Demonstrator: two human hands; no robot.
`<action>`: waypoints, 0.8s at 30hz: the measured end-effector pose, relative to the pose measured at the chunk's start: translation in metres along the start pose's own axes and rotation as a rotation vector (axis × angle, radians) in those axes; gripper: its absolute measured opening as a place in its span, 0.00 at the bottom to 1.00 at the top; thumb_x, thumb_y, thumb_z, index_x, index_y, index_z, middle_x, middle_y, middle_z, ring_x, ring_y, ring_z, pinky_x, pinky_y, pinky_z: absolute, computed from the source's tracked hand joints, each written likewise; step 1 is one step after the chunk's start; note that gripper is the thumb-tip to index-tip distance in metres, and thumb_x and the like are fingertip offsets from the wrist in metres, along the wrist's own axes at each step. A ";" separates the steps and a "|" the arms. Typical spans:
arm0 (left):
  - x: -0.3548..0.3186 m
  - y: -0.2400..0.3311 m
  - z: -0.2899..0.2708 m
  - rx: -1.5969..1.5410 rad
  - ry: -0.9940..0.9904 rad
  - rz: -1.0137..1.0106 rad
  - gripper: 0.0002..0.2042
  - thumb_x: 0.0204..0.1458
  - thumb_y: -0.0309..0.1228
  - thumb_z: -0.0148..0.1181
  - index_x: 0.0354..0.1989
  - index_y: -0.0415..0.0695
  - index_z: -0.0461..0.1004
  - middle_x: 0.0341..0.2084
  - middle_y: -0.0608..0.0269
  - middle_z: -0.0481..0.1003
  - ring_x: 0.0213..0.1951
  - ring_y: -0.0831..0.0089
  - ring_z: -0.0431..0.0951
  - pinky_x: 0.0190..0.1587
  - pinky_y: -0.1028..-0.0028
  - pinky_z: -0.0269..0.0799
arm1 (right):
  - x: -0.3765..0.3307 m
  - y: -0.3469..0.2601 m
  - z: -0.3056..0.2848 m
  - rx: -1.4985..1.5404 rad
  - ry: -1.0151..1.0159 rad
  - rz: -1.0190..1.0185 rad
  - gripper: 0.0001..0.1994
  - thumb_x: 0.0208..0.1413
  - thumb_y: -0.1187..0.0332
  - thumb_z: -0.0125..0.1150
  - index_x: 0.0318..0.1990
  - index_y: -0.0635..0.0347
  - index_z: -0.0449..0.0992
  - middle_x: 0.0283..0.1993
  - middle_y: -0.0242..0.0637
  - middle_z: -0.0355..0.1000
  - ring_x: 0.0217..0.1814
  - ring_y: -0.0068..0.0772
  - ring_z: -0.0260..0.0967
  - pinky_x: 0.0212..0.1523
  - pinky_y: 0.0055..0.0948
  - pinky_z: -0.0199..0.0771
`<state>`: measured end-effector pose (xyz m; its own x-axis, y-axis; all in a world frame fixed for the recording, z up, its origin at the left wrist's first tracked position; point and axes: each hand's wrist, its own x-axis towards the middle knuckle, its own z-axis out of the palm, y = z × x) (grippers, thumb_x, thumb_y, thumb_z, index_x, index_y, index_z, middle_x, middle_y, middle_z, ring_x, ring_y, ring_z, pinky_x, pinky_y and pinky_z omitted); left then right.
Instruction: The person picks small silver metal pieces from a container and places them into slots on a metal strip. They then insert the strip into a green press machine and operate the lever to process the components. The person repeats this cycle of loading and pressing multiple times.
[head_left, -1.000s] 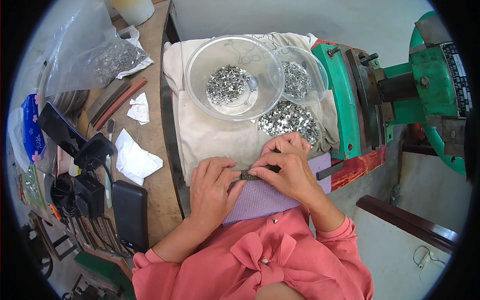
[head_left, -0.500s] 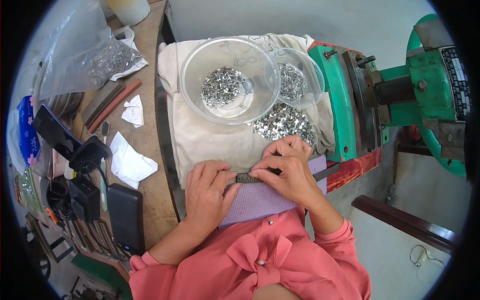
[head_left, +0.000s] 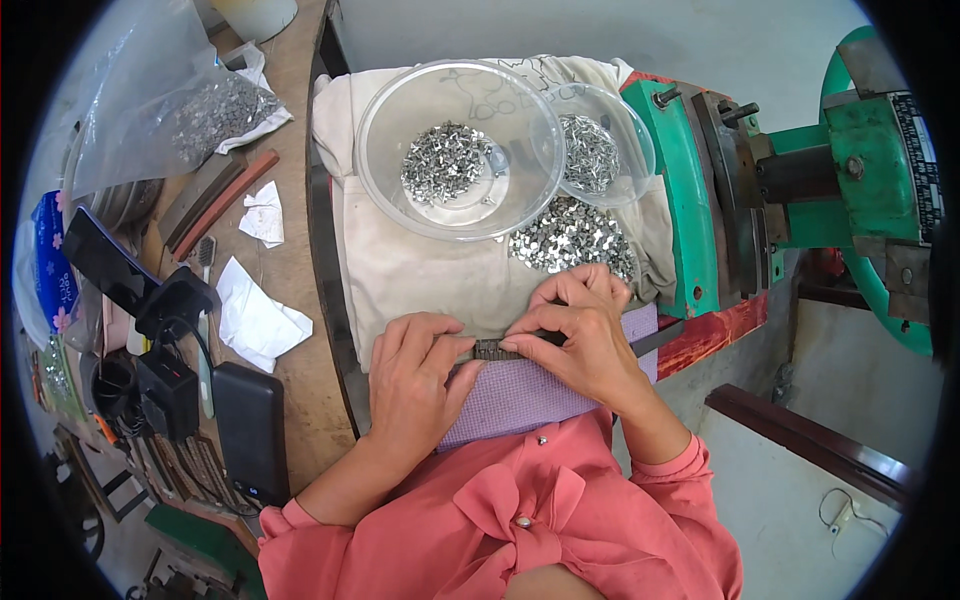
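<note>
The left hand (head_left: 412,385) and right hand (head_left: 588,345) pinch a dark, ribbed, metal-looking strip (head_left: 489,350) at the far edge of a purple woven cloth (head_left: 512,402) — seemingly a fine adjusting step, the next move likely calling for steady, light fingertip control.
</note>
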<state>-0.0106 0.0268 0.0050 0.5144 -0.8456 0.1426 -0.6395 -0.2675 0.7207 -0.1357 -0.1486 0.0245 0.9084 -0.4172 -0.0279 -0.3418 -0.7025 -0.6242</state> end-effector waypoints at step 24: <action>0.000 0.000 -0.001 0.000 -0.005 0.009 0.14 0.38 0.24 0.73 0.35 0.40 0.78 0.41 0.58 0.76 0.45 0.56 0.73 0.47 0.61 0.69 | -0.004 0.004 -0.007 -0.053 0.004 0.020 0.09 0.42 0.58 0.77 0.29 0.47 0.87 0.36 0.22 0.69 0.51 0.34 0.59 0.56 0.42 0.46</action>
<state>-0.0097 0.0268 0.0056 0.5055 -0.8504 0.1461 -0.6446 -0.2597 0.7191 -0.1422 -0.1533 0.0277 0.9001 -0.4342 -0.0367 -0.3727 -0.7235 -0.5811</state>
